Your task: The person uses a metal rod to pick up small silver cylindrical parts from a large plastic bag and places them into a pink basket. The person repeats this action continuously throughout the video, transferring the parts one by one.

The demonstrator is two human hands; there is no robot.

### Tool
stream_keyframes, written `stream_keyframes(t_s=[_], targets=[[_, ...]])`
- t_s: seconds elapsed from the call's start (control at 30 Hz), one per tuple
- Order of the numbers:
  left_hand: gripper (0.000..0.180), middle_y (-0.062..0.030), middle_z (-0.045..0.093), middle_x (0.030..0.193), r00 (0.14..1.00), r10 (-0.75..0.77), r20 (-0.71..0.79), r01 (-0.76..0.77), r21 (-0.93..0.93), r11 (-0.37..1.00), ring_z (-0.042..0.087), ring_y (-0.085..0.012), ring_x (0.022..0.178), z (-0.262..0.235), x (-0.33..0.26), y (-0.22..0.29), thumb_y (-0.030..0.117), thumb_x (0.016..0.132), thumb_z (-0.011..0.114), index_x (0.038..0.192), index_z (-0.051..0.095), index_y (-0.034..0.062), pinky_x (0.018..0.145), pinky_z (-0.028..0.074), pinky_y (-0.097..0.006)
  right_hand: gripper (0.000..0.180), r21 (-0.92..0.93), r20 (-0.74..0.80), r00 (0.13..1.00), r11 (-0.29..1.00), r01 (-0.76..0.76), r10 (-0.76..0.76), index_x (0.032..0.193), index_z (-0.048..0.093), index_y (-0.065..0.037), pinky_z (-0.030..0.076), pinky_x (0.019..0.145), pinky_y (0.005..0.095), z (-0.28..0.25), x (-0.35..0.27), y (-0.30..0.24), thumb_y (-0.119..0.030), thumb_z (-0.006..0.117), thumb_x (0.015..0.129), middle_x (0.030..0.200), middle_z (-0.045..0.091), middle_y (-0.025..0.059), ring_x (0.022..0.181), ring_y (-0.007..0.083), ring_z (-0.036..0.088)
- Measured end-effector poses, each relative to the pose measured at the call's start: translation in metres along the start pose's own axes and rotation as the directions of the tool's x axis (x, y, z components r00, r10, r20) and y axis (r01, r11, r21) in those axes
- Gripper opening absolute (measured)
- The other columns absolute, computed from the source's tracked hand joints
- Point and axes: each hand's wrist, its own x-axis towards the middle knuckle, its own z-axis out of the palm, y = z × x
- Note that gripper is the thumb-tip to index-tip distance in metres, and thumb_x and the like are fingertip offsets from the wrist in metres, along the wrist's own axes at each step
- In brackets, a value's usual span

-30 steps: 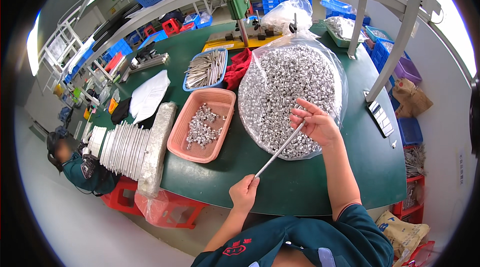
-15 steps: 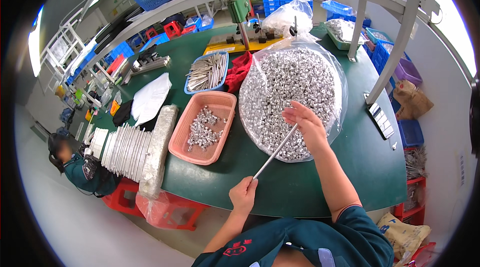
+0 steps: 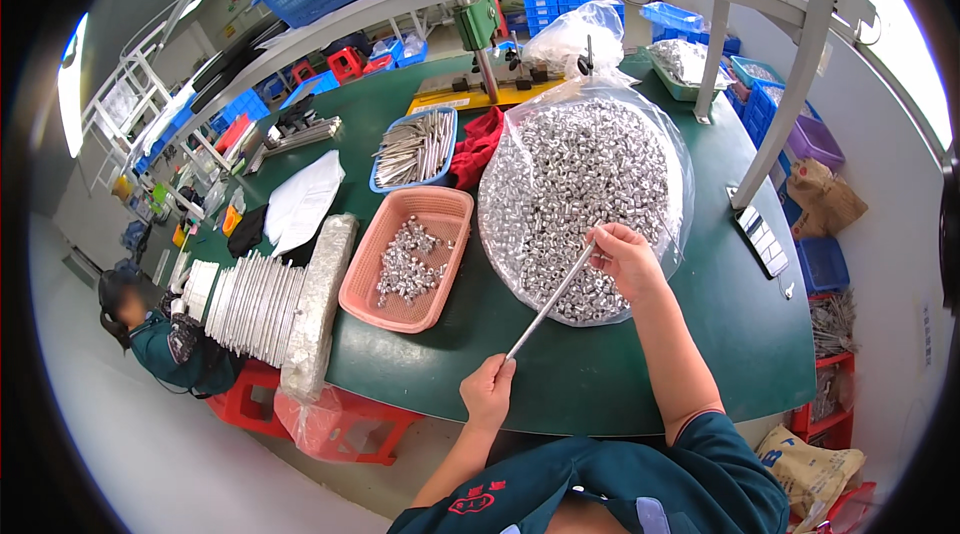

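Note:
A thin silvery metal rod slants up and rightward in front of me. My left hand is closed round its near, lower end. At the far end, the thumb and fingers of my right hand pinch the tip; whether a small part is also between them is hidden. Beneath that hand lies a large round heap of small shiny metal sleeves in a clear plastic bag. To its left, a pink mesh basket contains a smaller pile of similar metal pieces.
Behind the pink basket stands a blue tray of metal rods, beside a red cloth. Stacked rods and a wrapped block lie left. A phone rests near a shelf post. Another person sits far left.
My right hand has moved slightly down and right, and its fingers have gone from spread to pinched at the rod's tip. My left hand keeps its hold on the rod.

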Motion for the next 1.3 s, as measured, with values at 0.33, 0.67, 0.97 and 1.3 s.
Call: stream_keyframes(t_s=[0.33, 0.67, 0.97, 1.3], targets=[[0.015, -0.0039, 0.056, 0.062, 0.999, -0.023, -0.025, 0.023, -0.031, 0.999, 0.051, -0.0089, 0.055, 0.001, 0.001, -0.002, 0.016, 0.092, 0.070, 0.095, 0.069, 0.0015, 0.054, 0.042, -0.023, 0.019, 0.040, 0.056, 0.989, 0.990, 0.134, -0.137, 0.101, 0.069, -0.005, 0.049, 0.079, 0.0294, 0.026, -0.008, 0.017, -0.023, 0.062, 0.099, 0.096, 0.070, 0.0032, 0.085, 0.0113, 0.063], [0.017, 0.0033, 0.055, 0.068, 0.993, -0.120, -0.014, 0.118, -0.087, 0.989, 0.047, -0.0046, 0.062, -0.006, 0.002, 0.004, 0.014, 0.095, 0.066, 0.096, 0.069, -0.0025, 0.056, 0.039, -0.022, 0.027, -0.447, -0.070, 0.949, 0.860, 0.247, -0.308, 0.121, 0.063, 0.000, 0.050, 0.080, 0.0260, 0.034, -0.016, -0.002, -0.013, 0.061, 0.097, 0.103, 0.069, 0.0065, 0.092, 0.0142, 0.064], [0.019, 0.0085, 0.038, 0.062, 0.842, -0.514, 0.160, 0.499, -0.594, 0.632, 0.029, -0.0011, 0.047, -0.094, 0.021, 0.061, 0.021, 0.101, 0.054, 0.107, 0.063, 0.0054, 0.043, 0.020, -0.019, 0.032, -0.539, 0.731, 0.512, 0.079, 0.839, -0.452, 0.109, 0.071, -0.015, 0.053, 0.063, 0.0366, 0.155, -0.085, 0.028, -0.004, 0.069, 0.079, 0.084, 0.060, 0.0074, 0.071, 0.0261, 0.064], [0.028, 0.0047, 0.039, 0.063, 0.767, -0.623, 0.152, 0.526, -0.704, 0.476, 0.033, -0.0054, 0.046, -0.158, 0.017, 0.074, 0.006, 0.093, 0.048, 0.119, 0.057, 0.0063, 0.041, 0.025, -0.021, 0.018, -0.199, 0.949, 0.175, -0.068, 0.978, -0.264, 0.095, 0.064, -0.005, 0.053, 0.068, 0.0412, 0.222, -0.044, 0.115, -0.009, 0.060, 0.078, 0.081, 0.060, 0.0091, 0.078, 0.0290, 0.065]])
